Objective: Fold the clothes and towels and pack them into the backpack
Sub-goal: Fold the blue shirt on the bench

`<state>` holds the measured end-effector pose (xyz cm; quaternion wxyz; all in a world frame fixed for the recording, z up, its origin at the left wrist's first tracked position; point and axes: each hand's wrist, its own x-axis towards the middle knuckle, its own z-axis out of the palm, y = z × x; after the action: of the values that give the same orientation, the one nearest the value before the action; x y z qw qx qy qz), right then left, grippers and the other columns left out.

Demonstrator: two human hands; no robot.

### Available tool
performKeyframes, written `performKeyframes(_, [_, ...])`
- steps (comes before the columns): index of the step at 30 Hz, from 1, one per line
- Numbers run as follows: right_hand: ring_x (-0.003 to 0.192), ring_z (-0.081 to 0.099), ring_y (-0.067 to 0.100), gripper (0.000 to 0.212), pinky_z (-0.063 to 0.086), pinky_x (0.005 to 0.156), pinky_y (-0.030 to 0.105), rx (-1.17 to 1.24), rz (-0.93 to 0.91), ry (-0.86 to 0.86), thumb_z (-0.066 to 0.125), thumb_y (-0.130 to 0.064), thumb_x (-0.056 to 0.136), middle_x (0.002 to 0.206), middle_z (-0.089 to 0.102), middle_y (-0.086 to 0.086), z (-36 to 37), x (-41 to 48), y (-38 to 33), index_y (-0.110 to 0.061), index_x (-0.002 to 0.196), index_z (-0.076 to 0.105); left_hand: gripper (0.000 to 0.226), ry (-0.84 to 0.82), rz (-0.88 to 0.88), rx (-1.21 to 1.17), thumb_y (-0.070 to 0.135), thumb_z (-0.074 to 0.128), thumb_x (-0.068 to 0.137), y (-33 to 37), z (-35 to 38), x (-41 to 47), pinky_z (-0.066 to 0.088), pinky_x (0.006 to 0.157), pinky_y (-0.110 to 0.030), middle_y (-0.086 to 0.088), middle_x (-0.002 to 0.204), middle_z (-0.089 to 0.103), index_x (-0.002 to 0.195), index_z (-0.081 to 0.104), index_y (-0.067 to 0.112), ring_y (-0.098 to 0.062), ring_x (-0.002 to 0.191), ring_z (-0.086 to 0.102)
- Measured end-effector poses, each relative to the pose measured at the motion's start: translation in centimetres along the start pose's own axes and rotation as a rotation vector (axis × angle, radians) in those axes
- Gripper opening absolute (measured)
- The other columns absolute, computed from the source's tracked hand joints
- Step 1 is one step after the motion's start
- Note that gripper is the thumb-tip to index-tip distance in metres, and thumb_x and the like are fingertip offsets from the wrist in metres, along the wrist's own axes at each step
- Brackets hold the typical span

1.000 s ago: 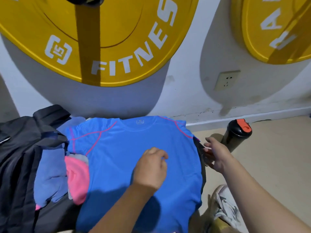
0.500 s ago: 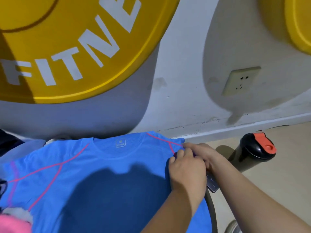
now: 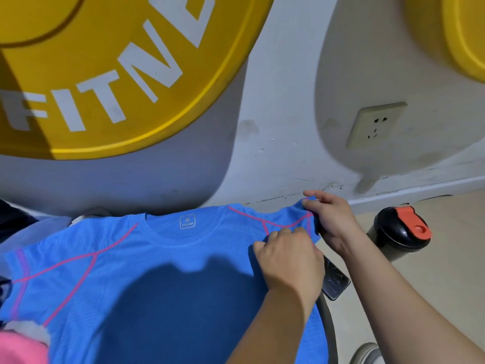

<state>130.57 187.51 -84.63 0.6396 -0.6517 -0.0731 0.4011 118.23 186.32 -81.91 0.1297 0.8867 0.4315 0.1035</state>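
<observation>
We read white "FITNE" on the yellow disc [image 3: 110, 35] on the wall, with the word cut off by the frame edge. Neck label [image 3: 187, 222] on the blue shirt [image 3: 157, 271] is a boxed logo plus a size line (too small to read).

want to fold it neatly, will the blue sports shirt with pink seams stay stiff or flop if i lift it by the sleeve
Probably floppy: the blue sports shirt with pink seams lies flat, and its sleeve bends where the right hand pinches it. Likely light, being thin knit. It may slide, so the left hand resting on its shoulder should help.
</observation>
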Motion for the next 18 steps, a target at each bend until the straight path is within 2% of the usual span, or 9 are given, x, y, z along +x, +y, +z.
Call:
performKeyframes(3, [0.060, 0.052, 0.014, 0.016, 0.043, 0.055, 0.022, -0.189, -0.140, -0.021, 0.061, 0.003, 0.086, 0.073, 0.059, 0.008, 1.3, -0.3, -1.6, -0.008, 0.094, 0.069, 0.012, 0.034, -0.134, -0.292, 0.033, 0.045, 0.091, -0.8, -0.7, -0.1, 0.035, 0.071, -0.032, -0.001, 0.092, 0.064, 0.086, 0.047, 0.023, -0.025, 0.092, 0.057])
performKeyframes(6, [0.060, 0.050, 0.015, 0.018, 0.044, 0.057, 0.024, -0.322, -0.249, -0.063, 0.060, 0.004, 0.084, 0.069, 0.058, 0.004, 3.1, -0.6, -2.8, -0.010, 0.090, 0.069, 0.011, 0.012, -0.451, -0.730, 0.023, 0.056, 0.080, -2.3, -1.6, -0.2, 0.049, 0.066, -0.029, 0.005, 0.063, 0.064, 0.072, 0.047, 0.022, -0.023, 0.076, 0.065])
performKeyframes(8, [0.051, 0.052, 0.013, 0.017, 0.046, 0.049, 0.022, -0.431, -0.293, -0.109, 0.060, 0.003, 0.083, 0.065, 0.058, 0.004, 4.8, -1.1, -3.3, -0.012, 0.085, 0.067, 0.024, -0.001, -0.631, -1.008, 0.014, 0.058, 0.080, -3.0, -2.0, -0.7, 0.043, 0.049, -0.022, 0.006, 0.047, 0.053, 0.061, 0.045, 0.020, -0.021, 0.063, 0.068])
performKeyframes(10, [0.042, 0.055, 0.012, 0.017, 0.049, 0.045, 0.023, -0.506, -0.302, -0.160, 0.059, 0.004, 0.082, 0.065, 0.057, 0.008, 6.5, -1.4, -3.3, -0.013, 0.080, 0.064, 0.034, -0.012, -0.744, -1.137, 0.010, 0.058, 0.082, -3.5, -2.2, -1.1, 0.035, 0.045, -0.021, -0.001, 0.050, 0.047, 0.055, 0.036, 0.016, -0.016, 0.051, 0.064])
performKeyframes(12, [0.038, 0.056, 0.012, 0.014, 0.053, 0.046, 0.024, -0.451, -0.237, -0.222, 0.057, 0.006, 0.085, 0.066, 0.055, 0.010, 7.7, -1.7, -2.9, -0.007, 0.088, 0.062, 0.037, -0.016, -0.800, -1.141, 0.009, 0.055, 0.083, -4.2, -2.1, -1.6, 0.031, 0.045, -0.022, -0.010, 0.055, 0.050, 0.057, 0.031, 0.015, -0.014, 0.043, 0.059])
performKeyframes(14, [0.045, 0.058, 0.018, 0.016, 0.056, 0.053, 0.029, -0.324, -0.149, -0.263, 0.056, 0.002, 0.089, 0.067, 0.055, 0.010, 8.2, -1.8, -2.3, -0.004, 0.104, 0.059, 0.037, -0.023, -0.791, -1.108, 0.011, 0.053, 0.084, -5.1, -2.3, -2.2, 0.028, 0.042, -0.021, -0.014, 0.056, 0.059, 0.057, 0.029, 0.014, -0.013, 0.036, 0.053])
performKeyframes(15, [0.052, 0.058, 0.020, 0.020, 0.057, 0.057, 0.032, -0.333, -0.148, -0.249, 0.057, -0.002, 0.091, 0.070, 0.056, 0.009, 8.1, -1.7, -1.9, -0.004, 0.111, 0.058, 0.037, -0.038, -0.761, -1.053, 0.013, 0.053, 0.085, -5.6, -2.2, -2.4, 0.028, 0.040, -0.021, -0.015, 0.058, 0.064, 0.056, 0.029, 0.014, -0.013, 0.036, 0.050])
performKeyframes(17, [0.071, 0.061, 0.021, 0.030, 0.052, 0.072, 0.031, -0.664, -0.282, -0.167, 0.057, -0.017, 0.092, 0.084, 0.063, 0.008, 7.5, -1.3, -1.2, -0.010, 0.122, 0.058, 0.029, -0.049, -0.635, -0.821, 0.022, 0.054, 0.085, -6.6, -2.0, -2.9, 0.037, 0.047, -0.029, -0.012, 0.064, 0.069, 0.060, 0.039, 0.018, -0.017, 0.046, 0.050])
performKeyframes(18, [0.088, 0.062, 0.022, 0.038, 0.048, 0.083, 0.031, -0.877, -0.342, -0.128, 0.056, -0.026, 0.092, 0.099, 0.065, 0.010, 7.1, -1.1, -0.8, -0.013, 0.128, 0.056, 0.015, -0.008, -0.556, -0.683, 0.026, 0.056, 0.084, -7.0, -1.9, -3.1, 0.043, 0.056, -0.033, -0.013, 0.070, 0.068, 0.072, 0.049, 0.021, -0.020, 0.057, 0.054])
